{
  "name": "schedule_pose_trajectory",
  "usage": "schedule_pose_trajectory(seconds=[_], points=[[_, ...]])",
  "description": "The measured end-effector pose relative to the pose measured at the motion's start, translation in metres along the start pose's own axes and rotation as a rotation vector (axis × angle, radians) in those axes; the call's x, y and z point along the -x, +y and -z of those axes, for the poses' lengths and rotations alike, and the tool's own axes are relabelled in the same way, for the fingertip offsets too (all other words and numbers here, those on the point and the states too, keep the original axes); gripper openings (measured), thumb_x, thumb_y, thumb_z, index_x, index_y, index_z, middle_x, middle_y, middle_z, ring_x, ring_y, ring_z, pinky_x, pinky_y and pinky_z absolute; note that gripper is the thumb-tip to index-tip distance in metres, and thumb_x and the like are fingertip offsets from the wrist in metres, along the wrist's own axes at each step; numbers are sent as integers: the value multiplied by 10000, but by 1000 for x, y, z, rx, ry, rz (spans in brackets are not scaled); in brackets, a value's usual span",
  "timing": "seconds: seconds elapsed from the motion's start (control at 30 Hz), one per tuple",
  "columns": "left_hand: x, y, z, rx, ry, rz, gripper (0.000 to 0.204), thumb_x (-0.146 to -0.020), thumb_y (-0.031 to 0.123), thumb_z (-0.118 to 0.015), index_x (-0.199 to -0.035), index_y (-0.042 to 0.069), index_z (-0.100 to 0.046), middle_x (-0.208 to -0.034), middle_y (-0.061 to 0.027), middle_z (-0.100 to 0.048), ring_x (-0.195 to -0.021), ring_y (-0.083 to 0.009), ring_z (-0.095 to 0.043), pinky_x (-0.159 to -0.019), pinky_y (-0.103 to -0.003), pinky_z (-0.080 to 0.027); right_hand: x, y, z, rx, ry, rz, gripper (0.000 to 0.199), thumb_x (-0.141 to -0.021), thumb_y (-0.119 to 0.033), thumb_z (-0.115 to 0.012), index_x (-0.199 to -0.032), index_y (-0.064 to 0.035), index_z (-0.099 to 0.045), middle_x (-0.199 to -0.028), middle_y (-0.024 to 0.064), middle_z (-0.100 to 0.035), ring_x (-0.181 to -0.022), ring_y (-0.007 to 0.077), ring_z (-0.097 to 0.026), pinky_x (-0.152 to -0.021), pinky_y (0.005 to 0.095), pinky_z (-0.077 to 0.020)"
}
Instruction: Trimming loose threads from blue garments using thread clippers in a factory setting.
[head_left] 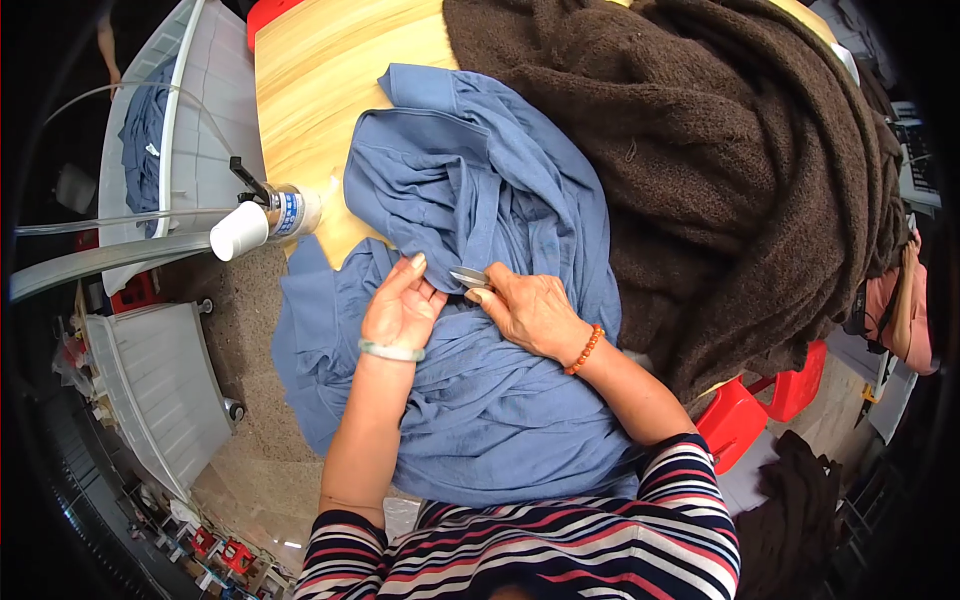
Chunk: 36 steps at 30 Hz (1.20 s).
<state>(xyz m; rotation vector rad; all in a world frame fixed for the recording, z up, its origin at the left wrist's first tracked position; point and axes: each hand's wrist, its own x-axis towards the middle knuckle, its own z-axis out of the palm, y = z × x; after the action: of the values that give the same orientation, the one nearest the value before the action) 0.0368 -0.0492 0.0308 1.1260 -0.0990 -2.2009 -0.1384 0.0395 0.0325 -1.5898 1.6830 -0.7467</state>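
Observation:
A blue knit garment (pixel 500 400) lies bunched over the wooden table and across my lap. My left hand (pixel 398 310) is closed on its edge, thumb and fingers pinching the cloth. Held in my right hand (pixel 527 308) is a pair of small metal thread snips (pixel 468 278), whose blades point left over the pinched cloth. The two hands are close together, a short gap apart. Part of the snips is hidden inside my right fingers.
A large dark brown knitted fabric (pixel 700 150) is heaped on the right of the wooden table (pixel 315 70). A white cup (pixel 240 232) and a clamp-like fitting stand at the left edge. Plastic bins (pixel 160 390) are left; red stools (pixel 735 425) are right. Another person (pixel 905 305) is far right.

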Motion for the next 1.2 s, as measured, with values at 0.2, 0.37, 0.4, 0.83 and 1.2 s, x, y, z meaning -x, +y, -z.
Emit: schedule_pose_trajectory(seconds=[0.2,0.37,0.4,0.83,1.2], points=[[-10,1,-3,7,-2,-8,158,-907,66,-603,-1064,65,-589,-1005,-49,-654,-971,-175,-624,-914,-395,-490,-3,1,3,-73,25,9,287,-907,-305,-610,-894,-41,-499,-596,124,-574,-550,341,-595,-499,411,-446],[3,2,-13,-99,-55,-117,146,-916,76,-600,-1058,46,-584,-1009,-70,-648,-978,-187,-620,-904,-375,-496,-15,-6,13,-86,67,24,299,-905,-323,-613,-915,-44,-506,-600,124,-579,-567,339,-603,-504,413,-449],[5,2,-15,-124,-39,-149,146,-918,78,-599,-1058,37,-582,-1010,-78,-645,-976,-192,-620,-900,-369,-498,-19,-8,14,-82,66,32,301,-906,-327,-610,-914,-44,-506,-605,129,-581,-569,341,-604,-503,415,-450],[17,2,-18,-107,-56,-150,151,-929,87,-582,-1060,11,-589,-1042,-99,-637,-1003,-209,-605,-920,-368,-480,-39,-15,2,-1,157,176,297,-926,-301,-581,-801,-55,-472,-594,128,-553,-539,345,-578,-473,415,-436],[14,4,-18,-61,-84,-75,217,-946,131,-557,-1124,10,-586,-1130,-104,-622,-1083,-221,-577,-965,-388,-448,-35,-12,0,-99,170,65,303,-911,-319,-607,-824,-41,-522,-577,136,-557,-535,337,-589,-487,421,-445]])
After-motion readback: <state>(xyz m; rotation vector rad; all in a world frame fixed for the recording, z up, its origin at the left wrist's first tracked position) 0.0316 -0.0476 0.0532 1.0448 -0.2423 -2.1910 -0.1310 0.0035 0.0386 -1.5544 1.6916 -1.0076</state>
